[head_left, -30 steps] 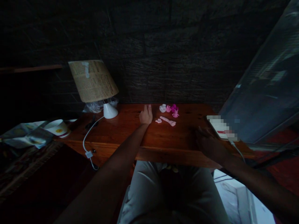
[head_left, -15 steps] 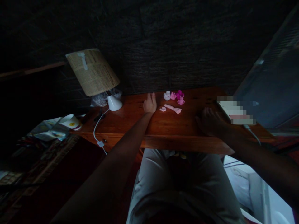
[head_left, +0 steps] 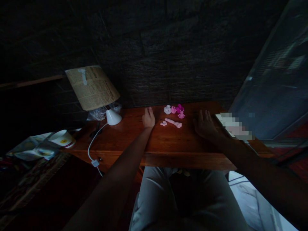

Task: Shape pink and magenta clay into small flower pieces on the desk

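Observation:
My left hand lies on the wooden table, fingers together and pointing at the back wall, holding nothing. Just right of it lie a small pale pink lump and a pale pink roll. Behind them sits a cluster of small white, pink and magenta pieces. My right hand rests flat on the table with its fingers spread, right of the pink roll and left of a white phone-like device.
A lamp with a newspaper shade and a white base stands at the table's back left, its white cable hanging over the front edge. A paper cup and wrappers lie further left. A dark wall is close behind.
My right hand has moved forward and left across the table, from the front right edge toward the pink pieces, and its fingers are now spread. The left hand stayed put.

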The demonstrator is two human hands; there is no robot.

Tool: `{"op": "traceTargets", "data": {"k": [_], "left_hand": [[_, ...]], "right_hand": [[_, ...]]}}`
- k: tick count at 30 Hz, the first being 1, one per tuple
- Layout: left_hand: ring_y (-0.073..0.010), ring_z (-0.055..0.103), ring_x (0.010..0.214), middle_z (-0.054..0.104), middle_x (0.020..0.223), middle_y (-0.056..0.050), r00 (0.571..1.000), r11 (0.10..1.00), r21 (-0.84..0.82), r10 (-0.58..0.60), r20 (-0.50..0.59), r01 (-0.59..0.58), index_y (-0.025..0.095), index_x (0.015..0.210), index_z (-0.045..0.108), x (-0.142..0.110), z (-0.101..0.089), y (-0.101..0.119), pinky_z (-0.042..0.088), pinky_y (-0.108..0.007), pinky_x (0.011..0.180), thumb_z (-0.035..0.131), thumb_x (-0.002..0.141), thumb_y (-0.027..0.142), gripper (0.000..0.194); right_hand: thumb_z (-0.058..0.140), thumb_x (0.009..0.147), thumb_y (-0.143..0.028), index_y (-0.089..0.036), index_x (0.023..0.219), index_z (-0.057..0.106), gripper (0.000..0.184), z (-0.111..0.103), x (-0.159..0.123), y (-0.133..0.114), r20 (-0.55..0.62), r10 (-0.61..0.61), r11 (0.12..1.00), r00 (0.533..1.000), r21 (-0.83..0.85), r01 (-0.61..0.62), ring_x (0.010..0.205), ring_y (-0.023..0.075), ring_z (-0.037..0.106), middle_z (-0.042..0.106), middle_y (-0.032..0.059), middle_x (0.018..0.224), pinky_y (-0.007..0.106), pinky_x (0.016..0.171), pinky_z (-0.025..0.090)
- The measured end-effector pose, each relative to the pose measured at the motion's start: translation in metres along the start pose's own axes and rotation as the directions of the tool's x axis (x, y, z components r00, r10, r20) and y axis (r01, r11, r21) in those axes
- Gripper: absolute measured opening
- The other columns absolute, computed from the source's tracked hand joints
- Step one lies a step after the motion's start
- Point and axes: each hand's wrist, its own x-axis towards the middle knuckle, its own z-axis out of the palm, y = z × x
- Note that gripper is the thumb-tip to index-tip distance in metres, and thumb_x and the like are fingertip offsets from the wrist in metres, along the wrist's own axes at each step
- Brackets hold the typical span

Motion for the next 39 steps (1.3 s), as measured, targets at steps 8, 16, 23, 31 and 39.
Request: {"op": "traceTargets", "data": {"k": [8, 16, 23, 31, 39], "left_hand": [[-0.0215, 0.068, 0.087, 0.071, 0.088, -0.011, 0.983, 0.961, -0.267, -0.118, -0.139, 0.077, 0.016, 0.103, 0.063, 0.013, 0.009, -0.023, 0.051, -0.033, 0.082, 0.023, 0.101, 0.047, 0.05], [-0.02, 0.065, 0.075, 0.066, 0.075, -0.008, 0.982, 0.947, -0.308, -0.136, -0.128, 0.091, 0.016, 0.101, 0.063, 0.015, 0.01, -0.027, 0.051, -0.032, 0.075, 0.025, 0.1, 0.05, 0.052], [-0.0204, 0.064, 0.073, 0.063, 0.072, -0.006, 0.984, 0.943, -0.323, -0.125, -0.125, 0.079, 0.017, 0.097, 0.062, 0.015, 0.012, -0.031, 0.05, -0.033, 0.074, 0.026, 0.099, 0.052, 0.051], [-0.0201, 0.061, 0.068, 0.059, 0.066, -0.004, 0.985, 0.935, -0.344, -0.13, -0.116, 0.083, 0.019, 0.089, 0.061, 0.015, 0.01, -0.029, 0.048, -0.032, 0.07, 0.03, 0.097, 0.053, 0.046], [-0.0182, 0.059, 0.063, 0.057, 0.062, -0.001, 0.984, 0.929, -0.36, -0.139, -0.11, 0.09, 0.02, 0.085, 0.059, 0.015, 0.011, -0.029, 0.046, -0.029, 0.066, 0.034, 0.097, 0.05, 0.041]], "right_hand": [[0.033, 0.094, -0.009, -0.008, 0.138, 0.053, 0.048, -0.056, -0.072, 0.009, 0.063, -0.225, 0.965, 0.972, 0.149, 0.214, 0.141, 0.0271, 0.043, 0.054, 0.0185, 0.144, 0.044, 0.111, 0.047], [0.036, 0.085, 0.002, -0.014, 0.141, 0.051, 0.06, -0.075, -0.076, 0.003, 0.091, -0.248, 0.957, 0.964, 0.18, 0.229, 0.136, 0.0259, 0.05, 0.048, 0.0163, 0.15, 0.042, 0.109, 0.049], [0.038, 0.094, -0.012, -0.016, 0.124, 0.067, 0.042, -0.089, -0.084, 0.005, 0.103, -0.226, 0.963, 0.969, 0.172, 0.207, 0.123, 0.0279, 0.062, 0.063, 0.0141, 0.136, 0.043, 0.103, 0.054], [0.036, 0.073, 0.009, -0.018, 0.129, 0.065, 0.069, -0.1, -0.114, 0.021, 0.073, -0.239, 0.971, 0.968, 0.031, 0.238, 0.101, 0.0256, 0.074, 0.068, 0.0114, 0.128, 0.034, 0.084, 0.064], [0.034, 0.066, 0.011, -0.022, 0.136, 0.06, 0.082, -0.109, -0.109, 0.015, 0.136, -0.314, 0.947, 0.94, 0.117, 0.299, 0.115, 0.0199, 0.067, 0.058, 0.0065, 0.14, 0.027, 0.093, 0.058]]}}
